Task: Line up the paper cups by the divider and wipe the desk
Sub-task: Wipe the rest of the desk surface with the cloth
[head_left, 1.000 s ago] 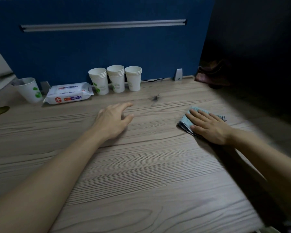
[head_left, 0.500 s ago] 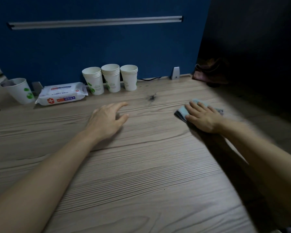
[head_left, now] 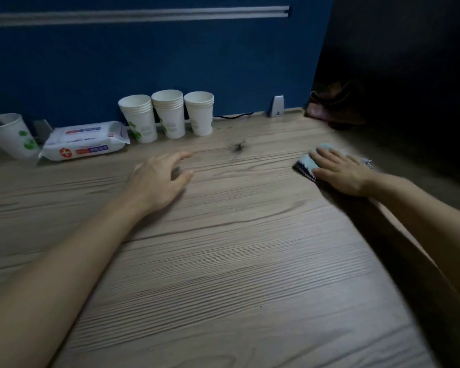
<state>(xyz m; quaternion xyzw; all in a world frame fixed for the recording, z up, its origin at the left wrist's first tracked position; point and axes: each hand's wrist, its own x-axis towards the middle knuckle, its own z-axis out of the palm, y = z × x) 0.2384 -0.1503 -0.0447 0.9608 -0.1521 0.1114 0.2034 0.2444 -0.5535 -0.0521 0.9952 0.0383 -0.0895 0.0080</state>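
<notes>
Three stacks of white paper cups (head_left: 168,114) stand side by side against the blue divider (head_left: 154,65). One more white cup with green marks (head_left: 12,135) stands alone at the far left. My left hand (head_left: 158,179) rests palm down on the wooden desk (head_left: 223,261), fingers apart, holding nothing. My right hand (head_left: 339,171) lies flat on a folded pale blue cloth (head_left: 307,164) at the desk's right side, pressing it to the surface. Most of the cloth is hidden under the hand.
A white pack of wet wipes (head_left: 84,142) lies by the divider, left of the cups. A grey bracket (head_left: 276,106) and a black cable (head_left: 234,116) sit at the divider's foot. A dark brown object (head_left: 335,104) rests in the shadowed right corner.
My right hand has slid the cloth away from me, toward the divider. The left hand has stayed in place on the desk. The view has shifted slightly.
</notes>
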